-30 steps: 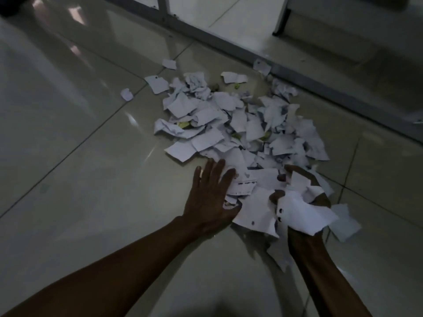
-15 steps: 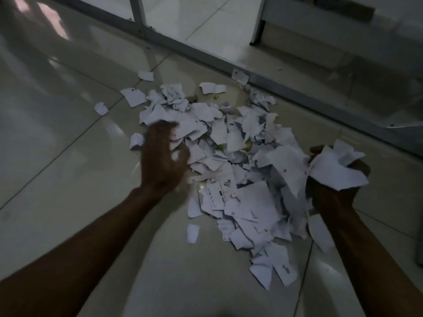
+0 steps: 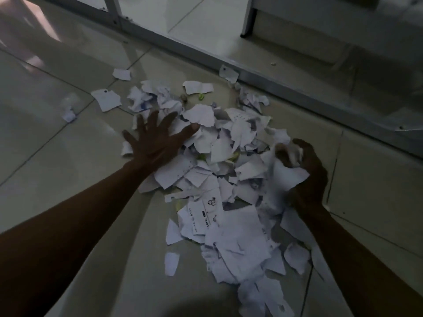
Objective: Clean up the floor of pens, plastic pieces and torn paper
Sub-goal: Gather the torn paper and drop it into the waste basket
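A heap of torn white paper (image 3: 224, 170) covers the tiled floor in front of me. My left hand (image 3: 158, 139) lies flat with fingers spread on the heap's left edge. At the heap's right edge my right hand (image 3: 304, 170) is curled around a bunch of torn paper scraps (image 3: 288, 172). Small yellow-green plastic bits (image 3: 201, 96) show at the far side and between the scraps. Loose scraps lie apart: one with a punched hole (image 3: 106, 99) at the left, one (image 3: 122, 73) further back, one (image 3: 171, 263) near me. No pen is visible.
A grey metal floor rail (image 3: 263, 76) of a glass partition runs diagonally behind the heap, with a scrap (image 3: 229, 73) leaning against it. A dark furniture leg (image 3: 248, 21) stands beyond the rail. Glossy tiles (image 3: 45, 145) spread to the left.
My left hand has come down flat with fingers spread on the heap's left side. My right hand with its bunch of paper has dropped from above the floor onto the heap's right edge.
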Demonstrator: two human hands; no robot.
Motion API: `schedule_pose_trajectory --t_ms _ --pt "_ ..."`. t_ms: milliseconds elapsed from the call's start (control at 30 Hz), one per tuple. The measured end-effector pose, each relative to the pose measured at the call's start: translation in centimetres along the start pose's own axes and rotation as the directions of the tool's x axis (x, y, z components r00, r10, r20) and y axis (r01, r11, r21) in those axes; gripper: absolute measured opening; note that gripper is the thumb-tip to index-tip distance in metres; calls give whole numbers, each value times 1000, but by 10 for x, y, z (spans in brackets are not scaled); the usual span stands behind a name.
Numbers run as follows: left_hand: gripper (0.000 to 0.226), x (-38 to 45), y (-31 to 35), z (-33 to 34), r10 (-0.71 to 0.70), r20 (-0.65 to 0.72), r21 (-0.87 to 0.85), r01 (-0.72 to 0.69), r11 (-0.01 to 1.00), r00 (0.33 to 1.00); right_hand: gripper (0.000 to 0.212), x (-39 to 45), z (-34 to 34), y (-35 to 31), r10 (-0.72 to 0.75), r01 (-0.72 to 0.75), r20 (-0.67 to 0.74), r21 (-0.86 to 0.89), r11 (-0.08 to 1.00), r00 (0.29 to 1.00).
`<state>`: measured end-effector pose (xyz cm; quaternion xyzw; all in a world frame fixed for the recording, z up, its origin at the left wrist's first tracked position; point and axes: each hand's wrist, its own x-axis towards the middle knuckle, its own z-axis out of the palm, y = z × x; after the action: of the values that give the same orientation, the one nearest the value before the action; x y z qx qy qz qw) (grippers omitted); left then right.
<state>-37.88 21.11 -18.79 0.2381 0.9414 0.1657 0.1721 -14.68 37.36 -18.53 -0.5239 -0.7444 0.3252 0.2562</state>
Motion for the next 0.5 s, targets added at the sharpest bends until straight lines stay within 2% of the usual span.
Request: schedule_pose_trajectory --t_ms 67,133,267,333,400,467,500 --pt "101 1 8 7 1 34 -54 1 999 999 84 -4 7 -9 50 -45 39 -122 992 998" --pt "106 -6 21 14 22 37 -83 -19 996 999 102 -11 12 -13 22 2 120 -199 980 993" --pt "113 -11 55 28 51 19 -155 -47 987 999 120 -31 19 -10 -46 139 294 -306 942 955" --pt "118 -17 74 40 106 -1 -117 -106 988 994 133 -36 25 -4 -82 196 338 -318 928 938" --pt "112 -28 84 55 212 -63 -72 -217 974 975 136 -33 34 6 -104 226 333 -350 909 937" --pt "91 -36 89 68 349 -152 -68 -362 929 925 124 -30 43 13 -130 251 295 -424 870 947" --pt "79 -37 90 74 407 -215 -107 -436 894 888 123 -28 46 16 -94 233 295 -482 845 951"
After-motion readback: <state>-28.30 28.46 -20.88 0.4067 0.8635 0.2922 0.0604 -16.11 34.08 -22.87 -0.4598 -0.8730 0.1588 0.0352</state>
